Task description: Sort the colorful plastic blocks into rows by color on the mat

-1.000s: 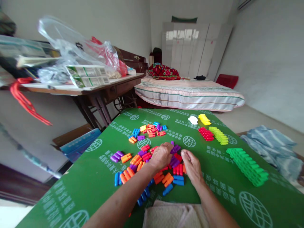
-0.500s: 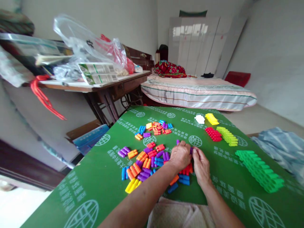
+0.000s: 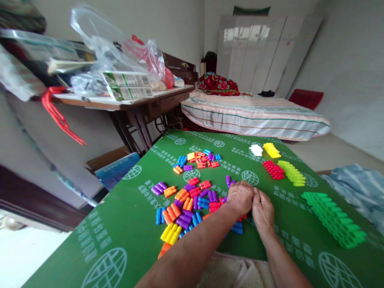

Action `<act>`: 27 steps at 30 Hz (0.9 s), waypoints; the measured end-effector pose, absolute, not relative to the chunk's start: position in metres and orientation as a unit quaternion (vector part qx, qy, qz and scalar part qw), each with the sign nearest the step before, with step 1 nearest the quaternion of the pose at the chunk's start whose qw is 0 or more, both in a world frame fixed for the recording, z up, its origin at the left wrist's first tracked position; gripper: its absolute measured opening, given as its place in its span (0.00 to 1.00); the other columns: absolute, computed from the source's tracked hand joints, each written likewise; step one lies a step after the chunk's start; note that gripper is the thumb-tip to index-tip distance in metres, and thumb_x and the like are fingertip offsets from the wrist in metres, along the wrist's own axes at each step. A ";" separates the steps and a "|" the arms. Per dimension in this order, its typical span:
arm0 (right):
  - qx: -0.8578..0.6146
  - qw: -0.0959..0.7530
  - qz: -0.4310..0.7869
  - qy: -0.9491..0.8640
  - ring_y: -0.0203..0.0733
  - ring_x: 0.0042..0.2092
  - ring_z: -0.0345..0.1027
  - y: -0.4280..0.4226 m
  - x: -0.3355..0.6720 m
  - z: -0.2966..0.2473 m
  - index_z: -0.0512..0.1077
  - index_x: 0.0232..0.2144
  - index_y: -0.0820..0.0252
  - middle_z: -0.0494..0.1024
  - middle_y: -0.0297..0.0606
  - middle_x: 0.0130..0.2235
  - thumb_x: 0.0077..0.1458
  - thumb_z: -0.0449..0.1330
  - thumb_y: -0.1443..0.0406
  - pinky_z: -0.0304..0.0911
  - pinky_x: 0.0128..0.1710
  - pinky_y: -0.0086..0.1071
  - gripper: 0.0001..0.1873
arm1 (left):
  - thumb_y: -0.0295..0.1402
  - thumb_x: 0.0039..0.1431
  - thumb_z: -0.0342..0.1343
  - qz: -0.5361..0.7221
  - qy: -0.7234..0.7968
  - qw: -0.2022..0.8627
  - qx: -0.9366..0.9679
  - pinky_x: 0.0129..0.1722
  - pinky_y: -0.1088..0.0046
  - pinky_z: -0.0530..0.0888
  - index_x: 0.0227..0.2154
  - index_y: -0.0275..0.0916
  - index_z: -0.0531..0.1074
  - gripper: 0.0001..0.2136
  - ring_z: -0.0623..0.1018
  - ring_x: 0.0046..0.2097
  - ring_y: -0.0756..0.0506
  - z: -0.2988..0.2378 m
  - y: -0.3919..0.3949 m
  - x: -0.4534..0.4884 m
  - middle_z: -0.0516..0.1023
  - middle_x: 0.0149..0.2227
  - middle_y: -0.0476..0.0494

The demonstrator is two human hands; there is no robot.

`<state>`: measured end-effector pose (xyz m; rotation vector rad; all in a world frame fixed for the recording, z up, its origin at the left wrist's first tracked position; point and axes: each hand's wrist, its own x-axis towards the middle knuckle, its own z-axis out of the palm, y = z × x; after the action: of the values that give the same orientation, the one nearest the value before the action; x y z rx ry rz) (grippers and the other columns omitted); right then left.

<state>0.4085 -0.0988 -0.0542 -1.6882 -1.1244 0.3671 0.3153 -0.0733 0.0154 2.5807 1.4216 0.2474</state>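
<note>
My left hand is closed, fingers curled down, over the right side of a pile of bullet-shaped plastic building blocks. Purple building blocks stick out past its far side. Pressed against it is my right hand, also closed, its fingertips meeting the left fingers. What lies between the fingers is mostly hidden. The pile mixes purple, orange, blue, red and yellow pieces, some joined in twos and threes. Blue blocks show just below my hands.
On the green table, a smaller block group lies farther back. Joined stacks stand right: green, lime, red, yellow and white. A cluttered desk is left; a bed stands behind.
Both hands have shifted slightly right and drawn tighter together. The purple block seen between them before is now covered. The view has shifted a little, too.
</note>
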 end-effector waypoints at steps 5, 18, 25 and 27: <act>-0.709 0.514 0.190 -0.445 0.52 0.47 0.69 -0.099 0.412 -0.055 0.76 0.37 0.62 0.79 0.50 0.42 0.54 0.47 0.46 0.60 0.51 0.43 0.30 | 0.38 0.56 0.55 0.071 0.466 0.087 0.878 0.45 0.70 0.73 0.39 0.38 0.73 0.12 0.77 0.44 0.44 0.029 -0.068 0.294 0.76 0.43 0.42; -0.690 0.513 0.152 -0.488 0.51 0.48 0.70 -0.097 0.418 -0.069 0.76 0.40 0.62 0.78 0.48 0.44 0.48 0.56 0.52 0.62 0.53 0.45 0.23 | 0.35 0.60 0.44 0.089 0.703 -0.028 0.705 0.50 0.66 0.70 0.46 0.32 0.71 0.18 0.72 0.53 0.39 0.043 0.019 0.085 0.71 0.53 0.34; -0.683 0.472 0.069 -0.554 0.49 0.46 0.69 -0.101 0.415 -0.072 0.75 0.39 0.60 0.78 0.46 0.42 0.50 0.55 0.58 0.64 0.50 0.43 0.17 | 0.42 0.59 0.43 0.071 0.778 -0.044 0.623 0.54 0.53 0.66 0.47 0.30 0.71 0.23 0.60 0.62 0.29 0.019 0.032 0.028 0.64 0.58 0.24; -0.680 0.453 0.046 -0.575 0.48 0.45 0.69 -0.104 0.415 -0.070 0.74 0.39 0.60 0.77 0.46 0.42 0.50 0.55 0.61 0.64 0.49 0.42 0.15 | 0.44 0.61 0.40 0.071 0.787 -0.041 0.611 0.53 0.52 0.65 0.46 0.30 0.70 0.24 0.60 0.61 0.29 0.012 0.036 0.022 0.64 0.57 0.23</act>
<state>0.4147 -0.1036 -0.0702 -1.6789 -1.4208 0.1125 0.0217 0.0362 0.0119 1.9716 2.5403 0.2294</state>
